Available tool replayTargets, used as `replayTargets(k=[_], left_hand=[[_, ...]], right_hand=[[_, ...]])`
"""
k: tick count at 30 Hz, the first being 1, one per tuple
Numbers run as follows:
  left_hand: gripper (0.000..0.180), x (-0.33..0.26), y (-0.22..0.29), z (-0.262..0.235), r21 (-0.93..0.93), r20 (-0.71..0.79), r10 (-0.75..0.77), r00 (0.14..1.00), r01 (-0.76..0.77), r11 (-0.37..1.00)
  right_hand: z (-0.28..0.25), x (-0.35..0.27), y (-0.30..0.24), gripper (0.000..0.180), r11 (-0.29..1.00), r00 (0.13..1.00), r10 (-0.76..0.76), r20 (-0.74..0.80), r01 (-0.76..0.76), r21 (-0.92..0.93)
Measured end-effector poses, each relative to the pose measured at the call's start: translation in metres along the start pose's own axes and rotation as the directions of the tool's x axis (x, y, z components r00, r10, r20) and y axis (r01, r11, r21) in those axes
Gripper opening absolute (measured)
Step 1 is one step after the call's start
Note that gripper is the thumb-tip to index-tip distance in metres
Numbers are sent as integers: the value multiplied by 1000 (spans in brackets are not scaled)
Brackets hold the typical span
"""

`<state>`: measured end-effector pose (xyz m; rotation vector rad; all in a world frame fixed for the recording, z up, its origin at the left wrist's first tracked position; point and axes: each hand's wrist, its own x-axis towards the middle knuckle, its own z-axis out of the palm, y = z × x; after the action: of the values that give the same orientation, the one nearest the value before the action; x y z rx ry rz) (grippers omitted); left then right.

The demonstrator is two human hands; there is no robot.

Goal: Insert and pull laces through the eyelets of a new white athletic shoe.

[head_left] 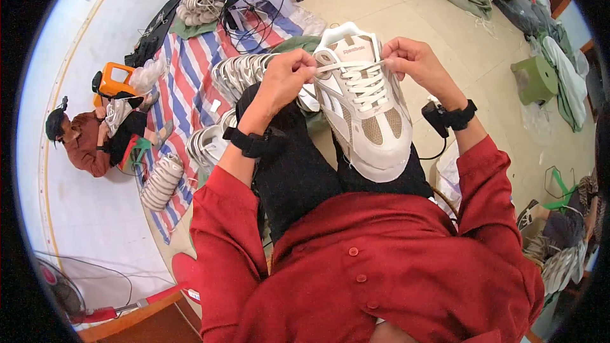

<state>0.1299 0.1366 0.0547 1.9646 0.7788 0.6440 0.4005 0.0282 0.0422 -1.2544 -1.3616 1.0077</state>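
Sneaker [365, 105] rests toe-down on the seated person's knee, left hand [286, 76] and right hand [413, 62] each with fingers pinching an end of the white lace [349, 67] across the tongue; uneven pull risks slipping it off onto the floor [381, 0]

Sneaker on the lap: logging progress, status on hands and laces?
Left hand and right hand each pinch a white lace end. Sneaker rests on lap, toe toward wearer. Nothing blocking.

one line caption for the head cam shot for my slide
Both hands, left hand and right hand, pull a white lace taut at the top of a white and beige sneaker resting on the lap.
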Motion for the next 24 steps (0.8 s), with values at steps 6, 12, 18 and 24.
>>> replayTargets(k=[6, 12, 18, 24], left_hand=[[4, -2, 1, -10, -45, -2, 0, 1000, 0, 999], [7, -12, 12, -24, -24, 54, -102, 993, 104, 994], [8, -30, -1, -39, -47, 49, -150, 987, 153, 987], [8, -41, -2, -32, 8, 74, -105, 992, 105, 994]], right_hand=[[-11, -13, 4, 13, 706, 934, -355, 34, 291, -646], [-11, -14, 6, 15, 630, 857, -489, -160, 220, -745], [-21, -5, 11, 12, 482, 803, -563, -195, 128, -867], [-26, -13, 44, 12, 442, 869, -456, -192, 34, -897]])
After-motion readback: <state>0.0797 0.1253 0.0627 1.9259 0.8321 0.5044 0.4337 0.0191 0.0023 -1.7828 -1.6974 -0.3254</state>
